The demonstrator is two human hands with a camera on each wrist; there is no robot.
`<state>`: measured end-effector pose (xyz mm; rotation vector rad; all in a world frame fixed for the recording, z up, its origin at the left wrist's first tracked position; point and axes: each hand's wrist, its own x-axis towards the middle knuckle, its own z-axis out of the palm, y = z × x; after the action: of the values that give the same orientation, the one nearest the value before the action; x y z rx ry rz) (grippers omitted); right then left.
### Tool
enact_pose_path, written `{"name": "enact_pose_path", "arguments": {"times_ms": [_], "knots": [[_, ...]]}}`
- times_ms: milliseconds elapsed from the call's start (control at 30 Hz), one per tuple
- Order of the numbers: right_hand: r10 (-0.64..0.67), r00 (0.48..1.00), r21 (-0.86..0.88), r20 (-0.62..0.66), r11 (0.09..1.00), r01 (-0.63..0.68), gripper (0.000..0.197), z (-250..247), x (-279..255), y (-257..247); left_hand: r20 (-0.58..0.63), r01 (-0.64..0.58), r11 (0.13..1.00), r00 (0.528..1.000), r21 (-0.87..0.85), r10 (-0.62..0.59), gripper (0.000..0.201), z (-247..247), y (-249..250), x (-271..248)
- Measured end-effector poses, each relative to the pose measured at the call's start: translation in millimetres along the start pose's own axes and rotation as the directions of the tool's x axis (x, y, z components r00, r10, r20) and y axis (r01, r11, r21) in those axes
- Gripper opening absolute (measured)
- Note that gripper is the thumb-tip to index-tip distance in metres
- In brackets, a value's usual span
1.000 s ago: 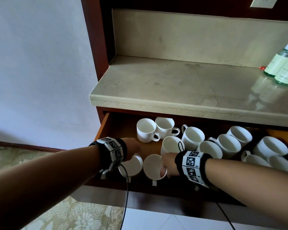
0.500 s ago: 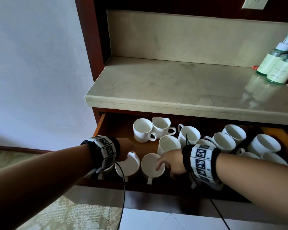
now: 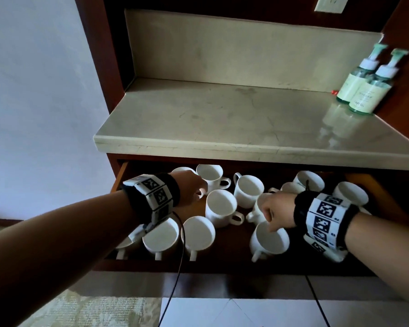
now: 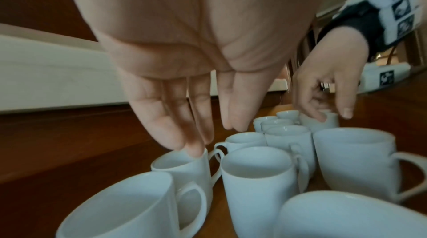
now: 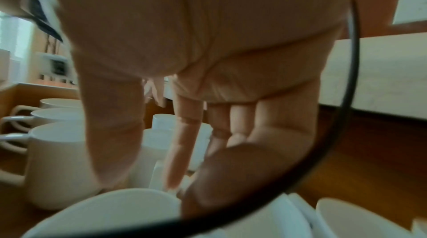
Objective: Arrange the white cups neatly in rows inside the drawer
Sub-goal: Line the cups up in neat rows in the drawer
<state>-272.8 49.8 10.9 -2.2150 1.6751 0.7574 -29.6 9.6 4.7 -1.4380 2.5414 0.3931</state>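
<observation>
Cups [image 3: 221, 207], about twelve, drawer [image 3: 373, 187], two bottles [image 3: 364, 90]

Fingertips [image 4: 196, 150] seemingly on cup [image 4: 182, 170] rim

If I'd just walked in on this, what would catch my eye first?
A pulled-out wooden drawer crowded with white cups, a few lined up at its front left with handles toward the person, the rest scattered. Two bare hands wearing black-and-white patterned wristbands reach in: the left hand near the back left cups, the right hand at a cup in the middle. On the pale stone counter above, two green pump bottles stand at the far right.
</observation>
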Motion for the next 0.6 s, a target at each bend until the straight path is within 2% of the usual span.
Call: {"name": "enact_pose_path", "arguments": {"times_ms": [67, 167, 267, 367, 433, 533, 600], "knots": [[-0.023, 1.000, 0.015, -0.012, 1.000, 0.023, 0.023, 7, -5, 7, 0.010, -0.029, 0.997, 1.000, 0.073, 0.029, 0.027, 1, 13, 15], [-0.063, 0.998, 0.004, -0.027, 0.998, 0.063, 0.022, 14, -9, 14, 0.102, -0.061, 0.977, 0.994, 0.205, 0.041, 0.034, 6, 32, 34], [-0.106, 0.993, 0.030, -0.055, 0.994, 0.108, 0.025, 13, -10, 20, 0.182, -0.028, 0.981, 0.983, 0.194, -0.008, 0.024, 13, 49, 41], [-0.174, 0.981, 0.015, -0.082, 0.984, 0.176, 0.032, 13, -10, 20, 0.225, -0.016, 0.985, 0.974, 0.171, -0.023, 0.024, 24, 70, 50], [-0.219, 0.976, -0.061, -0.012, 0.974, 0.218, 0.038, 16, -14, 15, 0.240, -0.012, 0.976, 0.970, 0.218, -0.041, 0.028, 29, 86, 54], [-0.266, 0.957, -0.109, 0.117, 0.954, 0.278, 0.041, 19, -21, 6, 0.194, 0.021, 0.975, 0.979, 0.222, -0.065, 0.027, 30, 97, 57], [-0.262, 0.934, -0.187, 0.245, 0.932, 0.310, 0.032, 28, -12, -3, 0.214, 0.021, 0.977, 0.974, 0.213, -0.068, 0.023, 29, 96, 58]]}}
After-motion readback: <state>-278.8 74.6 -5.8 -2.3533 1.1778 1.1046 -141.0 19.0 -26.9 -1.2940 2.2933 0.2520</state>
